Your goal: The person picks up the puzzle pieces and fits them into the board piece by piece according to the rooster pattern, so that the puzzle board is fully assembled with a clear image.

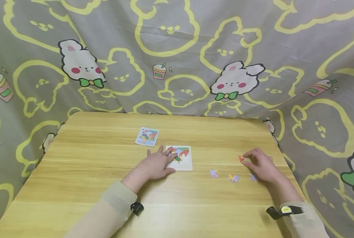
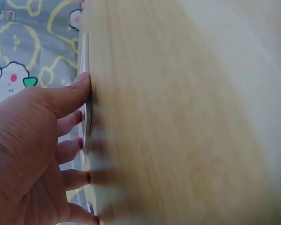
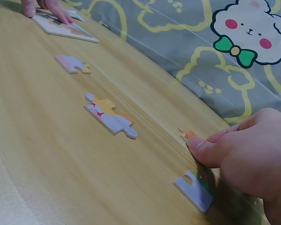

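My left hand (image 1: 157, 164) lies over the left side of a white puzzle board (image 1: 186, 166), its fingers spread on the partly filled picture. In the left wrist view the thumb touches the board's edge (image 2: 87, 117). At the right, my right hand (image 1: 263, 164) pinches an orange puzzle piece (image 1: 241, 158) between thumb and fingers, low over the table. A lilac and green piece (image 3: 195, 190) lies just under that hand. Farther left are a lilac and yellow piece (image 3: 107, 115) and a lilac piece with pink marks (image 3: 71, 63), both flat on the wood.
A picture card (image 1: 147, 137) lies behind and left of the board. The wooden table (image 1: 105, 158) meets a grey patterned curtain (image 1: 177, 82) at its back edge. Each wrist wears a black strap (image 1: 137, 208).
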`<action>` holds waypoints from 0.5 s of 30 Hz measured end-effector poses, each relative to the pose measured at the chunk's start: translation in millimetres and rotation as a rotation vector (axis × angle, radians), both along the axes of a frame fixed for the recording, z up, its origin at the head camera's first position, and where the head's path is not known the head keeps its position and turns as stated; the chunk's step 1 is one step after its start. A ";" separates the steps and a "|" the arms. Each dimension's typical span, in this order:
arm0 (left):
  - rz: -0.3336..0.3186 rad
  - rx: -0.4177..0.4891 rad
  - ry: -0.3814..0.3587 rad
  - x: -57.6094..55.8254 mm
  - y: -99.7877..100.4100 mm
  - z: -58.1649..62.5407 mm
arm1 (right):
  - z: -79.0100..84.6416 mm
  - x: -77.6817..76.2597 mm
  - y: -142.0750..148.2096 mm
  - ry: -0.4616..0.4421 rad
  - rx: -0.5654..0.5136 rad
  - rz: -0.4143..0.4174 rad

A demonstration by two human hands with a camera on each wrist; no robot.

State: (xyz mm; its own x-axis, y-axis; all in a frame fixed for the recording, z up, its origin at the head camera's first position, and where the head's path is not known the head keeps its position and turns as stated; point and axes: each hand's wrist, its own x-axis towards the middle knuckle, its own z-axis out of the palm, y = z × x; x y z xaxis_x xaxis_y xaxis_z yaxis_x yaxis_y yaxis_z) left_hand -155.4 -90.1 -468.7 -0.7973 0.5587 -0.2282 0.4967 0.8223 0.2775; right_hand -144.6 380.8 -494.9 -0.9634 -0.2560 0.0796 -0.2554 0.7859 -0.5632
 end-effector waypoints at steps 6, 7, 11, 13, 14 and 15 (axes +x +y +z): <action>0.001 -0.004 0.004 -0.1 0.8 -0.6 | -0.5 3.6 -5.4 0.035 0.016 0.005; 0.000 -0.007 0.006 -0.3 0.8 -0.9 | -1.1 4.4 -6.2 0.049 0.019 0.009; 0.000 -0.009 0.010 -0.1 0.5 -1.5 | -5.4 6.8 -8.2 0.122 0.025 0.033; 0.000 -0.010 0.010 -0.3 0.5 -1.4 | -8.0 7.5 -8.5 0.161 0.030 0.045; 0.001 -0.008 0.009 -0.2 0.4 -1.3 | -9.1 7.8 -8.5 0.180 0.031 0.050; 0.001 -0.009 0.008 -0.4 0.4 -1.2 | -10.0 8.1 -8.6 0.196 0.031 0.055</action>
